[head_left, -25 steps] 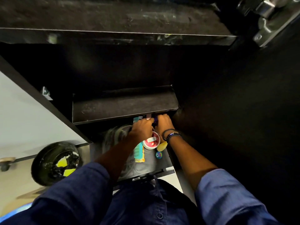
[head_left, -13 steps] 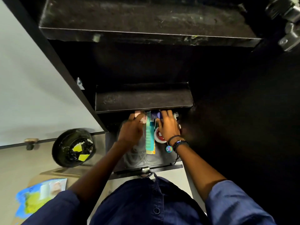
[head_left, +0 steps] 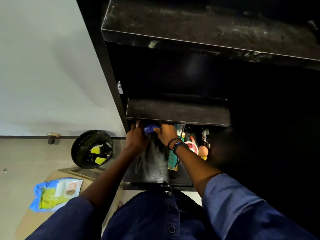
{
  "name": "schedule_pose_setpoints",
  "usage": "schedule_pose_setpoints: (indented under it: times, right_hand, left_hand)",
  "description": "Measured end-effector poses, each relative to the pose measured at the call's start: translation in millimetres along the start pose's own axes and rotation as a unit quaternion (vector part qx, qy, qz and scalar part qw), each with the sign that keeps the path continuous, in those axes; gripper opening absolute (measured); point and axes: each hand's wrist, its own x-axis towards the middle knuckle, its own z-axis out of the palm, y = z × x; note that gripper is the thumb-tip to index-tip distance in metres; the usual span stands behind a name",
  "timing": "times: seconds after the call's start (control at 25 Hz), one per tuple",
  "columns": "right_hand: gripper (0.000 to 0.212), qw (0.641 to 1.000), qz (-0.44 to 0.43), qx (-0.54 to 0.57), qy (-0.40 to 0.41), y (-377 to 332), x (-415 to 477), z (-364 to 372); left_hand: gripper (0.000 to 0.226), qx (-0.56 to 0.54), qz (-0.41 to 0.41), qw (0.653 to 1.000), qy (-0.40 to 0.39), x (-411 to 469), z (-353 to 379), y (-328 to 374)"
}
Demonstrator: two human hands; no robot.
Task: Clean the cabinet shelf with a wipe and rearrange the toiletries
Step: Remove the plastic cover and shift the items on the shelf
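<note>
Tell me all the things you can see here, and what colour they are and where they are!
cabinet: 1, black, right of the wall
shelves: 2 above the hands, black, dusty
bottle: 1, blue, between both hands under the lower shelf
comb: 1, teal, on the bottom shelf by the right wrist
tin: 1, red and white, right of the comb
sponge: 1, orange, right of the tin
bin: 1, black with yellow scraps, on the floor by the wall
wipes pack: 1, blue and yellow, lower left
left hand: 1, on the bottle
right hand: 1, bracelets on wrist, on the bottle
</note>
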Motion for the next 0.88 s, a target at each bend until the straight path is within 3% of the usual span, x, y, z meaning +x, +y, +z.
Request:
schedule_pose_setpoints:
  times: [0.36, 0.76, 0.88]
  right_hand:
    - [0.036, 0.997, -0.005, -0.004, -0.082, -21, 20, 4]
    - [0.033, 0.999, -0.029, 0.012, -0.038, -33, 8, 9]
    - [0.036, 0.999, -0.024, 0.022, -0.006, -32, 0, 8]
  left_hand:
    - [0.057, -0.033, -0.026, 0.999, -0.011, -20, -3, 1]
    - [0.045, -0.040, 0.032, 0.998, 0.020, -39, -13, -4]
    - [0.057, -0.035, 0.049, 0.998, 0.031, -44, -13, -9]
